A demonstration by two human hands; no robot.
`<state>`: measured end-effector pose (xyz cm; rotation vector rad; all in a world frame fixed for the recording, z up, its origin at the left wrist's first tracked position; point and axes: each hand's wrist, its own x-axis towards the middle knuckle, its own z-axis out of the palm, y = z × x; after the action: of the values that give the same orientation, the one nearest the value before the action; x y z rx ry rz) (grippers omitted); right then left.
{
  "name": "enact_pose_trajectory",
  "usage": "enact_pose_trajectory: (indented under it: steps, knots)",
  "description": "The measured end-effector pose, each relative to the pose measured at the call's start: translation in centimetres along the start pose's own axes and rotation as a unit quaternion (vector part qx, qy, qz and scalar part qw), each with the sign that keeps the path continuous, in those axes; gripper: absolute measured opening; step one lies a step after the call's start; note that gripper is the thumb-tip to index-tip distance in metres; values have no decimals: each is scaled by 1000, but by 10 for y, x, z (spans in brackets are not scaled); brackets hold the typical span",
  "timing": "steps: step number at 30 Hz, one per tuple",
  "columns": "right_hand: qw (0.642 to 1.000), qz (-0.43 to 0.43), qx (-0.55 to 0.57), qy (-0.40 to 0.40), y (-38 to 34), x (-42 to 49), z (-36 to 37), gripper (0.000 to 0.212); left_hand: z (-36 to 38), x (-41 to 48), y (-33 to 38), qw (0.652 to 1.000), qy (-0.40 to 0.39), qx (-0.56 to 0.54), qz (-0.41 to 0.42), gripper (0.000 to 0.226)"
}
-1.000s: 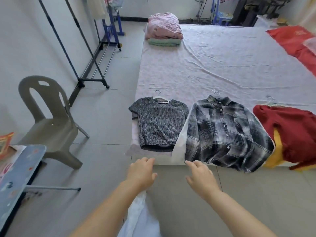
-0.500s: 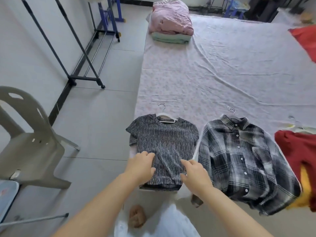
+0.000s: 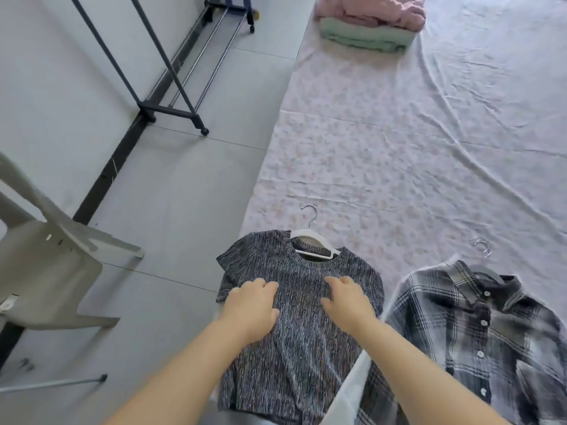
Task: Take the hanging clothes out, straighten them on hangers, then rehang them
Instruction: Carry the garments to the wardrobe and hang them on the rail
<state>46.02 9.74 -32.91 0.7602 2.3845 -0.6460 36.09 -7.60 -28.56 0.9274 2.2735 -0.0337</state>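
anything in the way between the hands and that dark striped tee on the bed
Nothing visible does: the left hand and the right hand rest directly on the dark striped tee, just below its white hanger.

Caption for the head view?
On the bed, left hand and right hand rest on a dark T-shirt on a white hanger, beside a plaid shirt.

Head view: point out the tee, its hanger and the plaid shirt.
tee (image 3: 306, 348): head view, middle of the front fabric.
hanger (image 3: 306, 233): head view, white top under the hook.
plaid shirt (image 3: 515, 338): head view, front panel beside the buttons.
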Motion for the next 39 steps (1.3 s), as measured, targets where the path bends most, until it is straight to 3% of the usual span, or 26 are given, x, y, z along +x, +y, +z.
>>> enact_pose_trajectory:
  steps: [10,18,23,29,34,39]
  knots:
    - [999,12,15,30,18,160,2,44,19,95,-7,999,17,-47,-6,50]
    - [997,26,3,70,22,197,32,33,44,110,-23,998,0,-62,-21,51]
    - [996,32,35,70,21,180,31,19,46,98,-28,996,1,-78,-33,52]
    - [985,-31,77,152,7,124,3,14,30,69,-31,995,33,-87,-37,51]
    - [967,-108,89,214,-27,50,-31,14,-4,28,-36,983,137,-120,-37,53]
    - [953,-171,87,235,-83,-38,-53,10,-45,-36,-50,948,282,-149,-23,53]
